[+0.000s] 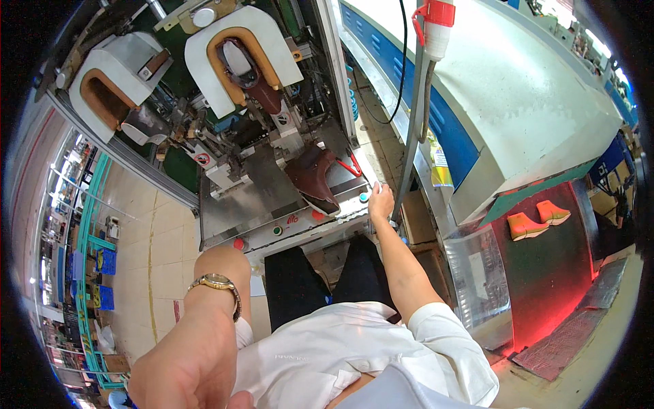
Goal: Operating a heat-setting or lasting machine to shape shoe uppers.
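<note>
Brown, leather-looking shoe pieces sit at the centre of the work: one, the mounted shoe piece (264, 94), is seated in a white U-shaped pad (202, 58) with a tan lining, its narrow end pointing down toward the front of the machine (225, 217). Another, the loose shoe piece (312, 183), lies on the machine's metal surface near the front edge, with a bent red bar (351, 165) just beside it. To the left, a second pad (77, 109) has no brown piece showing in it.

The right hand (383, 202) is at the right front corner, just beside a teal button (364, 197); its fingers are bent and close together, and whether it presses or grips anything I cannot tell. The left hand (180, 371) is raised close to the camera, well away from the machine, mostly cut off by the lower edge, so I cannot tell how its fingers stand.

The step in hand looks like running the machine on the mounted piece, the right hand being at the controls. Next, I judge, the move calls for keeping both hands clear of the pad until it releases, then lifting that piece out before seating the loose one.
</note>
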Demonstrator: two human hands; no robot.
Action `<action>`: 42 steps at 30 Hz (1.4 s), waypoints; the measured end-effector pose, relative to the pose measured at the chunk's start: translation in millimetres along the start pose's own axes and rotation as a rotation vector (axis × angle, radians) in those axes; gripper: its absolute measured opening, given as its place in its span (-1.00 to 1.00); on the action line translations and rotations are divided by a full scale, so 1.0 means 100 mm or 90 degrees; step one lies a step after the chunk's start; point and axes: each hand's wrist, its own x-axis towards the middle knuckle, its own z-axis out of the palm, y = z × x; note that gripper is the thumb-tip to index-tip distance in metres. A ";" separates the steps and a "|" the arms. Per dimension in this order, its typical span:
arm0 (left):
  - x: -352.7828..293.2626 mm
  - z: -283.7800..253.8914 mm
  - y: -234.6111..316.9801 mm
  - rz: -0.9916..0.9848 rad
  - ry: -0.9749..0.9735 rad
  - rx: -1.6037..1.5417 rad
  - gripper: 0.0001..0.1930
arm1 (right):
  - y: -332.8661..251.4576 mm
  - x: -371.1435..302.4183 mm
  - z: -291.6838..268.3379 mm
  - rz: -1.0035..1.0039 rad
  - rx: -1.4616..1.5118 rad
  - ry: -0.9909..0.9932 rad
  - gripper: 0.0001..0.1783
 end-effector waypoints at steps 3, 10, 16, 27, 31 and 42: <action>-0.01 -0.03 0.00 0.052 0.039 -0.052 -0.58 | -0.01 0.00 0.00 0.004 -0.013 -0.005 -0.57; 0.03 -0.13 0.17 -0.016 0.053 -0.057 -0.62 | 0.00 -0.01 0.02 -0.022 -0.029 0.020 -0.57; -0.09 -0.33 0.25 0.080 0.023 0.051 -0.68 | 0.02 0.01 0.02 -0.026 -0.041 0.016 -0.56; -0.41 -0.76 0.70 0.096 0.215 0.114 -0.53 | 0.33 0.17 0.04 0.009 0.090 -0.025 -0.56; -0.75 -0.92 0.87 -0.365 0.204 0.266 -0.40 | 0.36 0.15 -0.09 -0.069 0.169 0.119 -0.66; -1.89 -0.81 0.80 -0.762 0.386 0.214 -0.55 | -1.33 0.19 -0.83 -0.225 0.555 -0.046 -0.87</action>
